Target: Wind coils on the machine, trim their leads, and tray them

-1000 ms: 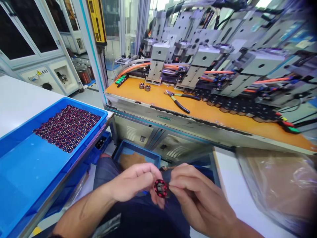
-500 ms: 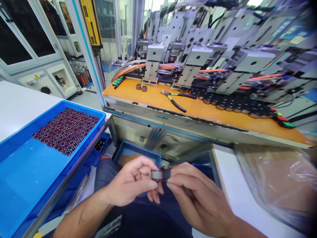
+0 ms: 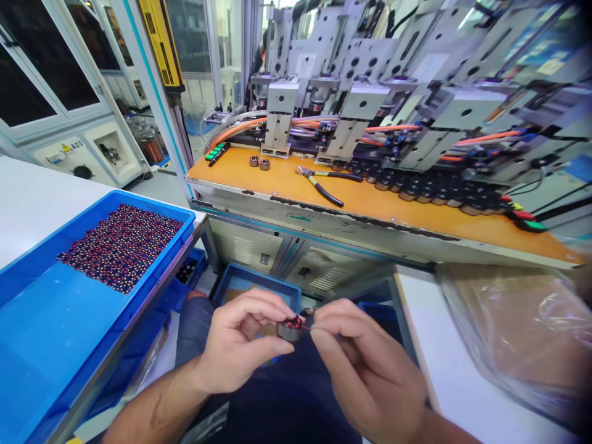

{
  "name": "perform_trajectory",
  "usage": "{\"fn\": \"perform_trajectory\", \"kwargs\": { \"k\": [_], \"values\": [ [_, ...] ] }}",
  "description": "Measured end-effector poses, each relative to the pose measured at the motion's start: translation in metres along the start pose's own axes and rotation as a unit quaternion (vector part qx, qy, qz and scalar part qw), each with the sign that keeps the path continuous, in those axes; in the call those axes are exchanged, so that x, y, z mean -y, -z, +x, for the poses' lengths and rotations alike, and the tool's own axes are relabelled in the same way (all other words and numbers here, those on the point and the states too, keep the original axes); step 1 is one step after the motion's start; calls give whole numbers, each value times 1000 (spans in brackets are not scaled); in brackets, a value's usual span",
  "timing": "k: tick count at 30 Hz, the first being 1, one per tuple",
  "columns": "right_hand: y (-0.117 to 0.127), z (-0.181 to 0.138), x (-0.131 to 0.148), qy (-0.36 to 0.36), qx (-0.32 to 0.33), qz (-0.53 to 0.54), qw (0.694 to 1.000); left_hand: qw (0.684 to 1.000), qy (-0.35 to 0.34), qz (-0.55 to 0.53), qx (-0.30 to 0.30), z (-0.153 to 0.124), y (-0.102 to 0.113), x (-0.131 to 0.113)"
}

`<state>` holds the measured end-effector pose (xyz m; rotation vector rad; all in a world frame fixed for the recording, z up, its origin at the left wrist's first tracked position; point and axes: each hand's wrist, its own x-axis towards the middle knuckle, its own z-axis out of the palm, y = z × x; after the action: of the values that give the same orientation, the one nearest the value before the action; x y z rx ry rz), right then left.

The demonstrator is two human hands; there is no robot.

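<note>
Head view.

Table (image 3: 282,182), orange-topped, front edge chipped and worn; metal machine heads (image 3: 365,102) in a row along its back, with orange hoses (image 3: 402,128) between. On its top, left to right: green-and-black item (image 3: 216,152); two small ring parts (image 3: 264,164), side by side; pliers (image 3: 311,176), handles spread; dark-topped round parts (image 3: 416,186), ranked in a long band.

White table (image 3: 50,197), left, bearing one blue tray (image 3: 50,333); far end packed with red-and-dark pieces (image 3: 124,246).

White surface (image 3: 439,351), right, beside brown material under clear plastic (image 3: 513,327).

Blue bin (image 3: 266,275), low, before louvred cabinet doors (image 3: 256,250).

Cabinet marked A01 (image 3: 60,163), back left.

Left hand (image 3: 235,345): grasping wound ring part (image 3: 289,331) between thumb and fingers, above the lap.

Right hand (image 3: 374,364): thumb and forefinger pinching thin red wire (image 3: 306,327) at that part's right side.
</note>
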<state>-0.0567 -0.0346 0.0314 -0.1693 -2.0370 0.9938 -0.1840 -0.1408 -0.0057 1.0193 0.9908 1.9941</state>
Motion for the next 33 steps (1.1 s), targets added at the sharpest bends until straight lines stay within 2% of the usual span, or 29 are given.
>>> {"fn": "perform_trajectory", "kwargs": {
  "k": [4,9,13,16,19,21,22,24,25,27,28,29,31,33],
  "values": [
    [-6,-3,4,-124,14,114,986,1000,25,-5,-11,0,2,-1],
    [-11,-8,-3,-276,74,268,920,1000,20,-10,-12,2,6,-1],
    [-14,-12,-14,-346,100,343,867,1000,20,-21,-5,3,10,3],
    [-18,-12,-19,-347,115,393,843,999,31,-36,-11,3,12,5],
    [-24,-11,-21,-303,121,408,853,997,41,-60,-3,5,11,5],
    [-27,-9,-23,-244,91,364,894,994,60,-90,-7,9,10,7],
    [-28,-8,-24,-193,60,313,928,991,78,-107,-23,12,11,9],
    [-26,-4,-29,-43,-8,127,991,980,127,-123,-96,17,13,13],
    [-24,-2,-32,36,-39,20,998,972,151,-107,-147,19,15,16],
    [-18,1,-41,155,-77,-146,974,958,162,-11,-235,18,19,18],
    [-14,2,-46,192,-82,-191,959,957,142,68,-244,14,20,17],
    [-10,3,-50,220,-83,-212,949,956,103,156,-226,9,20,15],
    [-4,2,-57,268,-75,-227,933,941,-7,310,-139,-2,17,7],
    [-1,0,-61,313,-62,-244,916,914,-91,390,-61,-10,10,-2]
  ]
}}
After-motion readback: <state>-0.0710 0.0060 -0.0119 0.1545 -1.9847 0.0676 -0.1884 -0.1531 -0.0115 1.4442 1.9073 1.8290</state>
